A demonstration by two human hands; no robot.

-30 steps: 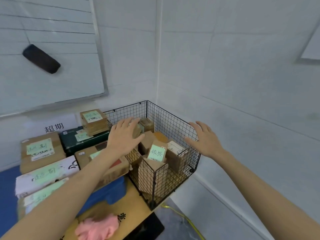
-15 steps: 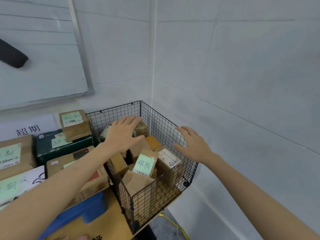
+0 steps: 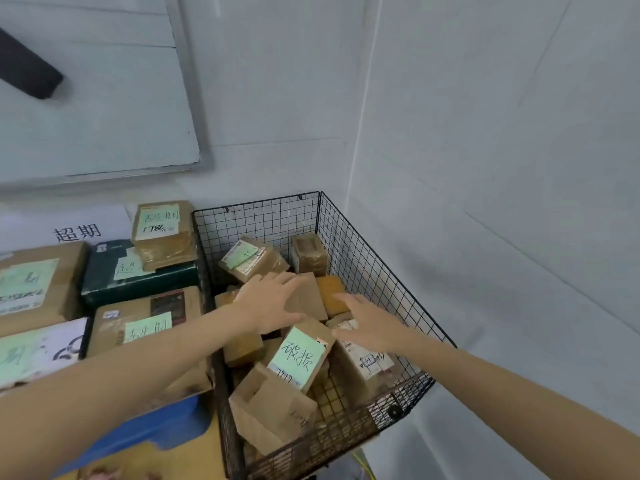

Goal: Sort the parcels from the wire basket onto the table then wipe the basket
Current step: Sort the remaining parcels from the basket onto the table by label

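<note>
inside the black wire basket point(image 3: 263, 223) brown cardboard parcels point(image 3: 273, 410) lie heaped at odd angles, several tipped on edge. the noted parcel point(image 3: 301, 355) near the basket's middle carries a pale green slip with dark handwriting. a labelled box point(image 3: 363, 372) leans by the basket's right wall, and a taped box point(image 3: 309, 252) stands in its far right corner. the left hand point(image 3: 268, 303) hovers over the basket's centre, fingers straight and spread, gripping nothing; whether it touches the plain carton beneath, i cannot tell. the right hand point(image 3: 367, 323) is flat and spread too, empty, just right of it above the labelled box. the basket's top is open. its left wall stands against stacked boxes point(image 3: 145, 323) on the table point(image 3: 187, 459). its far and right walls sit near the room's white walls point(image 3: 485, 168), and its near side stands at the table's edge.
</note>
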